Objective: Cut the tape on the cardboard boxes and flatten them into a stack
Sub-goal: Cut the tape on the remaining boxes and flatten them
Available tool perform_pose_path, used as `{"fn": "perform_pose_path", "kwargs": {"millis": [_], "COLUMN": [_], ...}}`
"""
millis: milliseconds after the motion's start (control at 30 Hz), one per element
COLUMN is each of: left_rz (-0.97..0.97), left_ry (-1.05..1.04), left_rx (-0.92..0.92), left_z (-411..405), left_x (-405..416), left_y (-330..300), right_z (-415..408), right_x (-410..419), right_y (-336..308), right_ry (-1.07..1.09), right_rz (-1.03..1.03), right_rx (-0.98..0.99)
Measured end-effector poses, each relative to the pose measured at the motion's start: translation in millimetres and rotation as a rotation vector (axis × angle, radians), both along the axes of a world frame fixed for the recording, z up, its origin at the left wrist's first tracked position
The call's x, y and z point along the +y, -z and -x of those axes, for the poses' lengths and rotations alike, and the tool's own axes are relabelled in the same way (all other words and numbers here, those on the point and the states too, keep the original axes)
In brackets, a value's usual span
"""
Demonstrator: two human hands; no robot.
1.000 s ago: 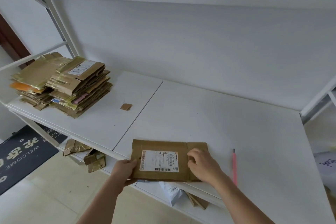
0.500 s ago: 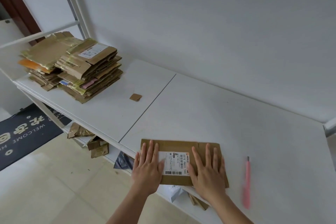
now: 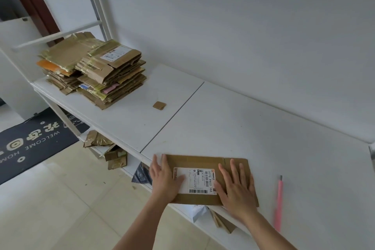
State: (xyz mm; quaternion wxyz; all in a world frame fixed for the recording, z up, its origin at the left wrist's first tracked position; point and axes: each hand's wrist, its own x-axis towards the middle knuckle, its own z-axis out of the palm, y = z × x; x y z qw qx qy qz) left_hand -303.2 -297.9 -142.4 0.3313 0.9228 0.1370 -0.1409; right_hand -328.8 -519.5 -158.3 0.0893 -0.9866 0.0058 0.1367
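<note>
A flattened cardboard box (image 3: 205, 180) is laid at the near edge of the white table (image 3: 263, 138), its near side reaching just over the rim. Both hands are pressed flat on it with the fingers straight and slightly spread; nothing is gripped by either. The left hand (image 3: 165, 179) is placed on the box's left end, the fingertips reaching past the far left corner and the thumb laid on the white shipping label (image 3: 194, 179). The right hand (image 3: 236, 187) is spread over the box's right part, beside the label's right edge. The two hands are kept apart, with the label between them.

On the label, "507G P803 166" can be read along one side, with a barcode printed along the near edge; the smaller print is too fine to read.

A pink utility knife (image 3: 278, 203) is left on the table, near the right hand but untouched. A stack of flattened boxes (image 3: 93, 71) is piled at the far left of the table, with a label on the top one that cannot be read. A small cardboard scrap (image 3: 159, 105) is seen between the stack and the box. On the floor, a dark doormat (image 3: 30, 140) is marked "WELCOME".
</note>
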Motion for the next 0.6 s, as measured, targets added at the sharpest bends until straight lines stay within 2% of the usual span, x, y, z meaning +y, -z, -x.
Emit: {"fn": "perform_pose_path", "kwargs": {"millis": [67, 167, 200, 267, 400, 500, 600], "left_rz": [0.178, 0.555, 0.663, 0.747, 0.794, 0.858, 0.964], "left_ry": [-0.327, -0.689, -0.738, -0.729, -0.846, -0.958, -0.999], "left_rx": [0.024, 0.211, 0.267, 0.282, 0.072, -0.059, -0.116], "left_z": [8.7, 23.0, 26.8, 27.7, 20.6, 9.5, 1.5], "left_x": [-1.0, 4.4, 7.8, 12.7, 25.1, 48.1, 66.3], "left_y": [-14.2, -34.3, -39.9, -47.4, -76.4, -92.4, -101.8], "right_z": [5.3, 9.4, 10.6, 11.5, 11.9, 1.5, -9.9], "right_x": [-8.0, -10.5, -9.3, -3.2, 29.4, 60.6, 91.5], "right_y": [-1.2, -11.1, -17.1, -26.2, -49.0, -72.1, -94.2], "right_ry": [-0.109, -0.145, -0.120, -0.013, 0.269, 0.305, 0.207], "right_rz": [0.013, -0.054, -0.089, -0.168, -0.366, -0.675, -0.959], "right_rx": [-0.002, 0.065, 0.092, 0.089, -0.064, -0.072, -0.026]}}
